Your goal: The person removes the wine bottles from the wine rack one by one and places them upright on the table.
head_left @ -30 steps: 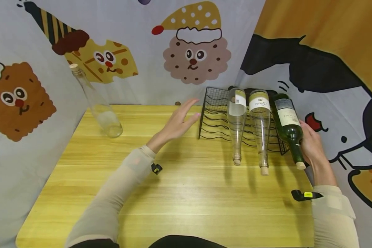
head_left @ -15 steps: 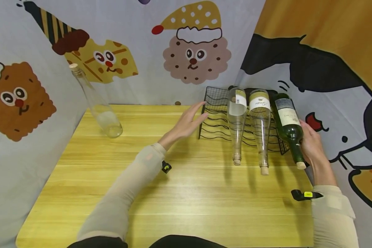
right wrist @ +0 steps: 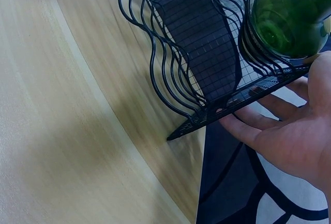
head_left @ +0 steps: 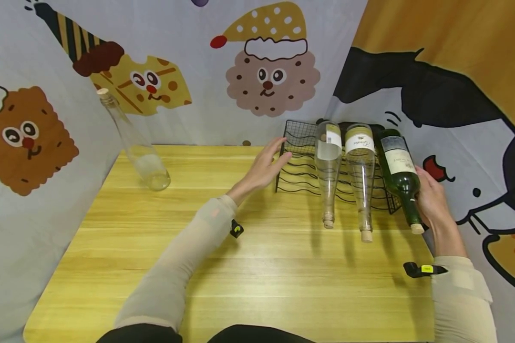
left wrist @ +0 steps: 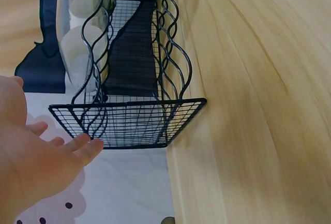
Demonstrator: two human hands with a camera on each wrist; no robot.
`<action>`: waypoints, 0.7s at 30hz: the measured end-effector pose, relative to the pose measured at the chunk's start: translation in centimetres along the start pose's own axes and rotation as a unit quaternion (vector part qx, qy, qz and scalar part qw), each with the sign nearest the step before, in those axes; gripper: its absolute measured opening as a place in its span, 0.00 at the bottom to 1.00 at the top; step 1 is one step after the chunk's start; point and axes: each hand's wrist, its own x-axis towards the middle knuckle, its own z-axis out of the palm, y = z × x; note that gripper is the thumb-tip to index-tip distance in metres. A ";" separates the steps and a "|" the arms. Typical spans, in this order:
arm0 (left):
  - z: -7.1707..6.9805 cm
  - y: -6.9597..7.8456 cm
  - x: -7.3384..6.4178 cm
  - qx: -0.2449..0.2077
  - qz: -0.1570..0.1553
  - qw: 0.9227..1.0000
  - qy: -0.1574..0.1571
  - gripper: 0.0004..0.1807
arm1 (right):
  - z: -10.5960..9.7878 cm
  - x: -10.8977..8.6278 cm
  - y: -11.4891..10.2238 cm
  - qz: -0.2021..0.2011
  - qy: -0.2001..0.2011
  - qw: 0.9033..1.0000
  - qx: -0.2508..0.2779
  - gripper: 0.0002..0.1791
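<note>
A black wire wine rack stands at the back right of the table with three corked bottles lying on its top tier. Two of them, a clear bottle with a white label and another clear bottle, lie beside a green wine bottle at the right end. My left hand is at the rack's left end, fingers extended close to the mesh side panel. At the right end, the fingers of my right hand lie along the outside of the other panel, just below the green bottle.
A corked clear bottle stands upright at the back left of the wooden table. Behind and on both sides hangs a cartoon-printed cloth, close to the rack's back and right end. The bottle necks jut out past the rack's front.
My left hand has moved right, from short of the rack up to its left end. My right hand, the rack and the bottles have stayed in place.
</note>
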 end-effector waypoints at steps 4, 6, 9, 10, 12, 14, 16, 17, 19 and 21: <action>0.1 -0.3 0.1 -0.013 -0.024 1.000 0.000 0.43 | -0.1 0.0 -0.1 0.000 0.000 1.000 -0.011 0.37; 0.2 -0.5 0.2 -0.013 -0.034 0.999 -0.004 0.43 | -0.1 0.0 -0.1 0.003 -0.001 1.000 -0.010 0.38; 0.3 -0.8 0.2 -0.008 -0.047 0.999 -0.014 0.44 | 0.0 -0.1 -0.2 0.006 -0.002 1.000 -0.009 0.38; 0.3 -0.9 0.3 -0.004 -0.050 0.999 -0.017 0.43 | 0.0 -0.1 -0.3 0.006 -0.002 1.000 -0.010 0.38; 0.4 -1.1 0.3 -0.001 -0.053 0.998 -0.021 0.42 | 0.0 -0.1 -0.4 0.005 -0.002 1.000 -0.014 0.38; 0.4 -1.3 0.4 0.003 -0.052 0.998 -0.022 0.40 | 0.1 -0.1 -0.4 0.002 -0.002 1.000 -0.011 0.38; 0.5 -1.4 0.4 0.002 -0.053 0.998 -0.022 0.38 | 0.1 -0.1 -0.4 0.001 -0.002 1.000 -0.002 0.38; 0.4 -1.4 0.4 0.002 -0.053 0.998 -0.021 0.37 | 0.1 -0.1 -0.4 0.000 -0.002 1.000 0.000 0.38; 0.5 -1.4 0.4 0.004 -0.057 0.998 -0.022 0.36 | 0.1 -0.1 -0.4 0.000 -0.001 1.000 0.008 0.38; 0.5 -1.6 0.3 0.002 -0.060 0.998 -0.024 0.36 | 0.1 -0.1 -0.3 0.000 -0.002 1.000 0.012 0.38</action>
